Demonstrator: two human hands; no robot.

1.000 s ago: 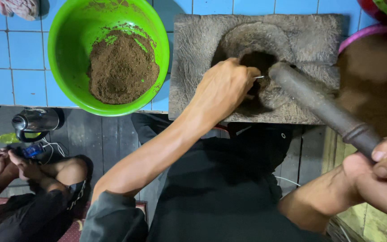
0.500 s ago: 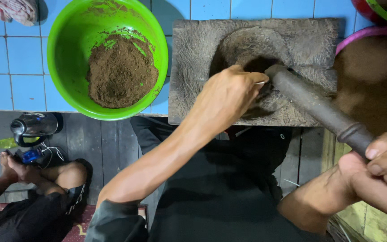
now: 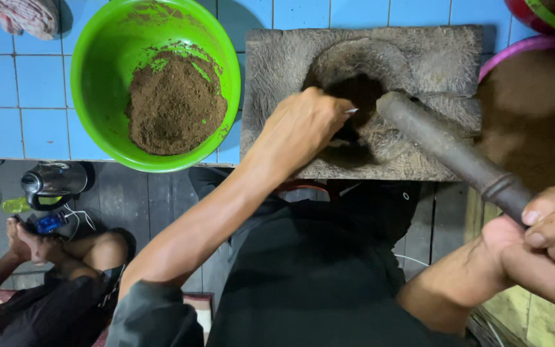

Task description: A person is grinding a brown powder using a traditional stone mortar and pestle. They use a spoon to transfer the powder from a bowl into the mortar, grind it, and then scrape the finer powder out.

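- Stone mortar block (image 3: 419,58): grey, rough, rectangular, upper centre of frame, on blue tiles (image 3: 8,96); round hollow holds dark brown material.
- Left hand (image 3: 303,128): fingers curled closed around a small metal utensil (image 3: 352,111), reaching into the hollow.
- Right hand (image 3: 547,244): lower right, gripping the dark cylindrical pestle (image 3: 444,148); its blunt end rests at the hollow's rim.
- Green plastic bowl (image 3: 97,77): upper left, smooth, holding coarse brown powder (image 3: 175,106).
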